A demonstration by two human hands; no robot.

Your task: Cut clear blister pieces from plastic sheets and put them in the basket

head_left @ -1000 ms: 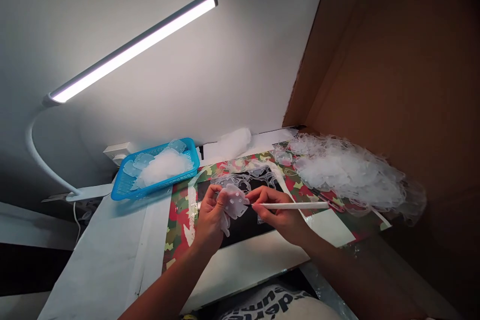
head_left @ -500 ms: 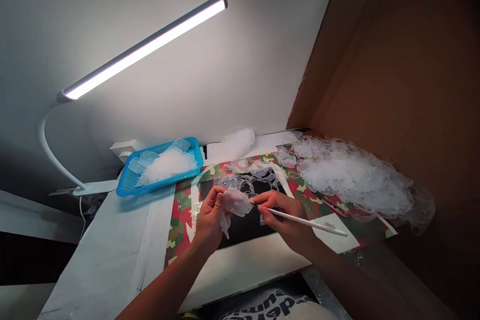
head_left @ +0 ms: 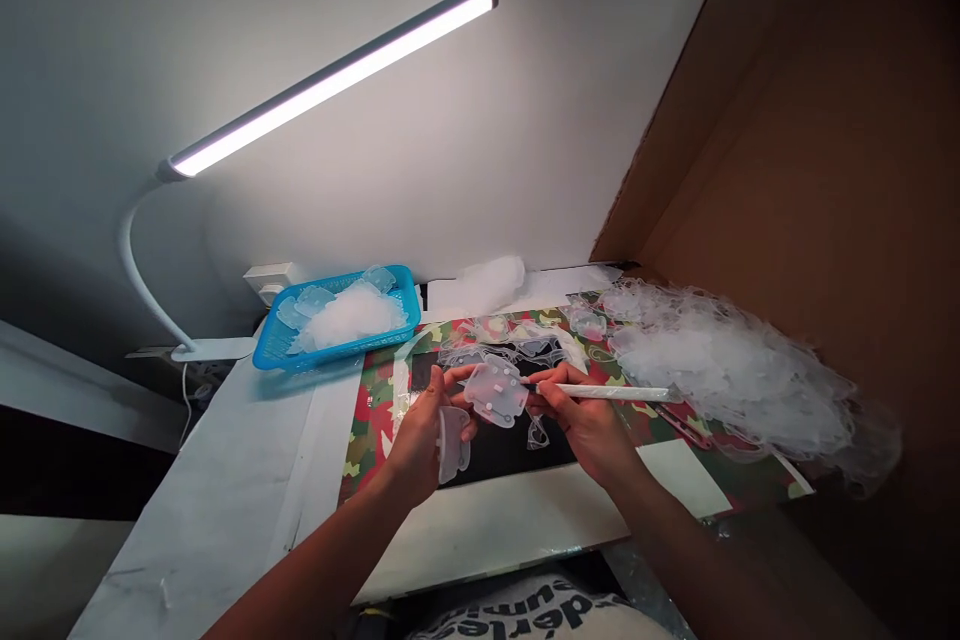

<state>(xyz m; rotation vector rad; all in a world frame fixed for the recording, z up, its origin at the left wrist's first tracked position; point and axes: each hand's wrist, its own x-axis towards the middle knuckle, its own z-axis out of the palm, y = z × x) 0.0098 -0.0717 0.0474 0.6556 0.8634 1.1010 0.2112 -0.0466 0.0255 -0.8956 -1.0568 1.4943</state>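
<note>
A translucent plastic piece with small raised bumps is pinched at its left edge by my left hand. A second translucent piece is tucked lower in the same hand, against the palm. My right hand grips a slim white-handled tool, its dark end at the piece's right edge; whether the tip touches it I cannot tell. Below both hands lies a black mat, with clear cut-out film scraps along its far side.
A blue basket holding similar translucent pieces stands at the left back. A large heap of clear scraps covers the right side. A pink-handled tool lies near it. A lit lamp hangs above; a cardboard wall stands on the right.
The held piece has turned so that its bumpy face shows, and the second piece is more visible. The white tool has swung to nearly level. The whole view has shifted slightly.
</note>
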